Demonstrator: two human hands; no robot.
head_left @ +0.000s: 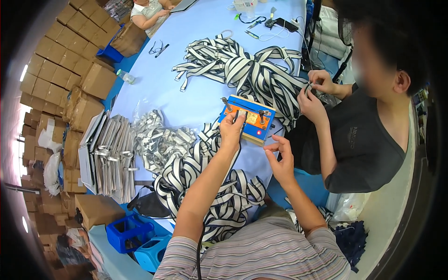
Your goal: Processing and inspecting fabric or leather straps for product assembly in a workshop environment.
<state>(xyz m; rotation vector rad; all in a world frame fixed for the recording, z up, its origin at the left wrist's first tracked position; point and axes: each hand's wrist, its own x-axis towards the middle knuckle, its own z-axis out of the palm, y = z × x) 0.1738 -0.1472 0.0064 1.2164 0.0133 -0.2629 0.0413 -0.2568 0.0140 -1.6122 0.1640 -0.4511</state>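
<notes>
My left hand point(232, 133) is closed in a pinch on a dark-edged strap point(241, 115), held over a small blue and orange box-shaped device point(252, 120). This device has metal posts on top, a lit red light and a pale wooden-looking base. Just right of its near corner is my right hand point(281, 161), fingers apart with nothing visible in them. Beneath my left forearm lies a heap of white and black striped straps point(186, 175). A second heap of such straps point(249, 70) spreads beyond the device. Part of the held strap is hidden by my fingers.
At right, a co-worker's hands point(313, 95) work on the far heap's straps. Clear-bagged straps point(163, 140) and a stack of grey flat pieces point(112, 158) lie left. Blue plastic stools point(130, 233) stand lower left. Glasses, a bottle point(125, 77) and a phone point(285, 24) rest farther off.
</notes>
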